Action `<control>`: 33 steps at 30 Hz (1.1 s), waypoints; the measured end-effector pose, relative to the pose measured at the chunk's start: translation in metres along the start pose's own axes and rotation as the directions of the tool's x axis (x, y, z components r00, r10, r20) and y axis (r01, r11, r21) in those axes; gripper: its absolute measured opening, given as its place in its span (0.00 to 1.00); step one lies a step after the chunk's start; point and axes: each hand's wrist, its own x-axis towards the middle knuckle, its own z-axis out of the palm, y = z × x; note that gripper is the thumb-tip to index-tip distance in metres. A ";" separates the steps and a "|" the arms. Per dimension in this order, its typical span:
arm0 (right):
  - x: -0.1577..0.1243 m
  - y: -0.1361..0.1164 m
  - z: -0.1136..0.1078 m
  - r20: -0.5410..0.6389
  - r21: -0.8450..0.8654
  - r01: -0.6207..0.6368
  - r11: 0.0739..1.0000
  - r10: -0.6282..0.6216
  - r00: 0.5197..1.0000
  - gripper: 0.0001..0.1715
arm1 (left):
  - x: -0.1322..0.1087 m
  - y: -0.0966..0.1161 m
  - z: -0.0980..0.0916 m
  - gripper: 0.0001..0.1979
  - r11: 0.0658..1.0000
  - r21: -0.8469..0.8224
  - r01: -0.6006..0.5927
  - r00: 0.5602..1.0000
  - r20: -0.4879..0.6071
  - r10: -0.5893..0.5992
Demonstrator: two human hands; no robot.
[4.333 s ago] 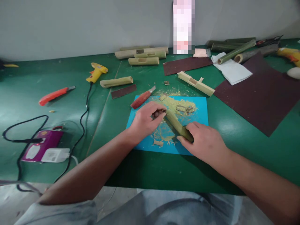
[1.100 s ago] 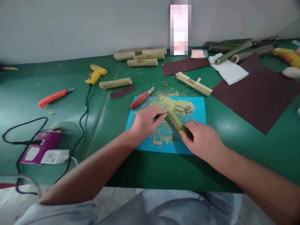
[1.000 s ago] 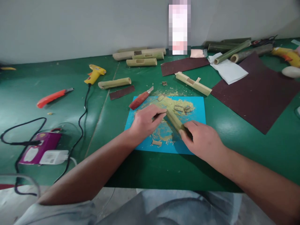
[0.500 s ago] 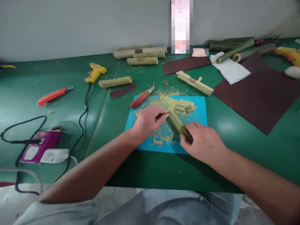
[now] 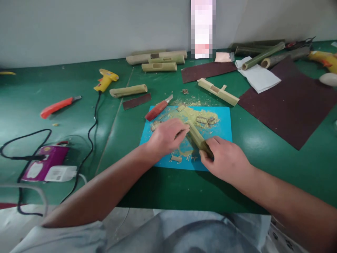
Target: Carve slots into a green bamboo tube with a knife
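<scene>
A green bamboo tube (image 5: 198,137) lies at a slant over a blue mat (image 5: 224,126) strewn with yellowish shavings and small cut pieces. My right hand (image 5: 226,160) is closed round the tube's near end. My left hand (image 5: 167,136) is closed at the tube's far end, its fingers pinched on something small and dark that I cannot make out. A red-handled knife (image 5: 157,109) rests at the mat's far left corner, apart from both hands.
On the green table lie several bamboo pieces (image 5: 158,66), a notched piece (image 5: 218,92), dark sandpaper sheets (image 5: 291,103), a yellow glue gun (image 5: 105,79) with black cord, an orange cutter (image 5: 57,106), a purple box with charger (image 5: 46,168), and white paper (image 5: 259,77).
Both hands stay on the bamboo tube with only slight shifts. My left fingers have moved a little along the tube's far end. The view has drifted slightly.
</scene>
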 end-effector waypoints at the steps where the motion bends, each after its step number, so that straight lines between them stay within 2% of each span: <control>1: 0.000 0.000 0.000 0.000 -0.002 0.002 1.000 -0.002 1.000 0.12 | 0.000 0.001 0.000 0.12 1.000 0.000 -0.024 1.000 0.019 0.024; 4: 0.000 0.000 0.000 -0.004 -0.009 0.007 1.000 -0.007 1.000 0.12 | 0.000 0.003 0.000 0.13 0.996 0.008 -0.094 0.992 0.082 0.093; 8: -0.001 -0.001 0.000 -0.015 -0.009 0.008 1.000 -0.008 1.000 0.11 | -0.001 0.003 -0.001 0.13 0.998 0.057 -0.030 1.000 -0.006 0.031; 12: -0.001 0.001 0.001 -0.032 0.002 0.018 1.000 -0.018 0.999 0.11 | -0.004 0.005 0.001 0.13 0.989 0.021 -0.147 0.988 0.056 0.145; 16: -0.001 0.003 0.002 -0.048 0.022 0.020 1.000 -0.019 0.999 0.10 | -0.002 0.002 0.001 0.09 0.998 0.002 -0.062 0.998 -0.020 0.062; 21: 0.000 0.004 0.002 -0.041 0.024 0.022 0.999 -0.021 0.999 0.11 | -0.001 0.004 0.000 0.05 0.996 -0.085 0.035 0.999 -0.032 -0.038; 27: 0.001 0.004 0.003 -0.053 0.022 0.028 0.999 -0.027 0.998 0.10 | -0.002 0.004 0.003 0.06 0.991 -0.128 0.036 0.999 -0.031 -0.040; 33: 0.001 0.003 0.003 -0.055 0.026 0.020 0.999 -0.018 0.998 0.10 | -0.002 -0.002 0.001 0.06 0.996 -0.085 0.034 0.999 0.002 -0.034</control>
